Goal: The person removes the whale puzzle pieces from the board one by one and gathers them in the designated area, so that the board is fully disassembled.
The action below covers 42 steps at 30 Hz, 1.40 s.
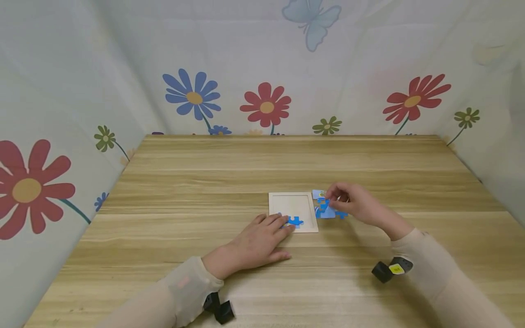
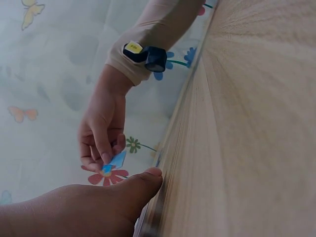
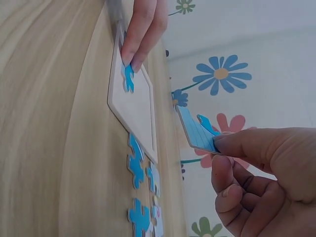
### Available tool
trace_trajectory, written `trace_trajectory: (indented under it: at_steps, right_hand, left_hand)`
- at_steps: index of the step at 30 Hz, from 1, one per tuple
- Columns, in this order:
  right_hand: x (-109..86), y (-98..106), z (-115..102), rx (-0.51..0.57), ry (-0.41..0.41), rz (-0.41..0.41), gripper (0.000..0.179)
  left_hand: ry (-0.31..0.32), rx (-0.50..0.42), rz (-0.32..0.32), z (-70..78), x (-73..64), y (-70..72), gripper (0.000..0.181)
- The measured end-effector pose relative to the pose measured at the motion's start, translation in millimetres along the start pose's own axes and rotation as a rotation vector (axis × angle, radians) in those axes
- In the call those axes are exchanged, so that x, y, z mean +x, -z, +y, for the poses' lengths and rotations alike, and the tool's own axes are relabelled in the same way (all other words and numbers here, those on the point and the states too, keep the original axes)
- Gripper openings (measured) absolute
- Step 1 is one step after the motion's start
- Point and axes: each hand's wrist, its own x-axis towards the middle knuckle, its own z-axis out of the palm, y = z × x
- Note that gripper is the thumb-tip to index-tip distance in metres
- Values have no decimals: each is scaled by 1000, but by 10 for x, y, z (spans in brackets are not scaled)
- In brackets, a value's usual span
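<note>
A pale wooden puzzle tray (image 1: 291, 203) lies on the table with a blue jigsaw piece (image 1: 295, 221) inside its near edge. My left hand (image 1: 260, 241) rests flat over the tray's near-left part, its extended fingertips touching that piece in the right wrist view. Above the table, right of the tray, my right hand (image 1: 354, 205) pinches a light-blue jigsaw piece (image 3: 196, 129) between thumb and fingers. Several loose blue jigsaw pieces (image 1: 327, 211) lie below it, against the tray's right side. Fingers partly hide the pieces in the head view.
The wood-grain table (image 1: 197, 182) extends around the tray on all sides. A white curtain (image 1: 352, 68) printed with flowers hangs behind the table and along its sides. Each wrist carries a small black camera (image 1: 382, 272).
</note>
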Motion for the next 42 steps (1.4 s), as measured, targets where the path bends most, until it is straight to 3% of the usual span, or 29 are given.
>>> trace_trajectory:
  at_steps: [8, 17, 42]
  right_hand:
    - [-71, 131, 71, -14, -48, -28, 6]
    - [-165, 231, 213, -32, -34, -48, 7]
    - [-352, 290, 581, -67, -74, -41, 9]
  left_hand:
    - [-4, 2, 16, 0, 0, -10, 63]
    - [-8, -2, 24, -4, -2, -25, 64]
    - [-12, 23, 29, -14, -1, -32, 63]
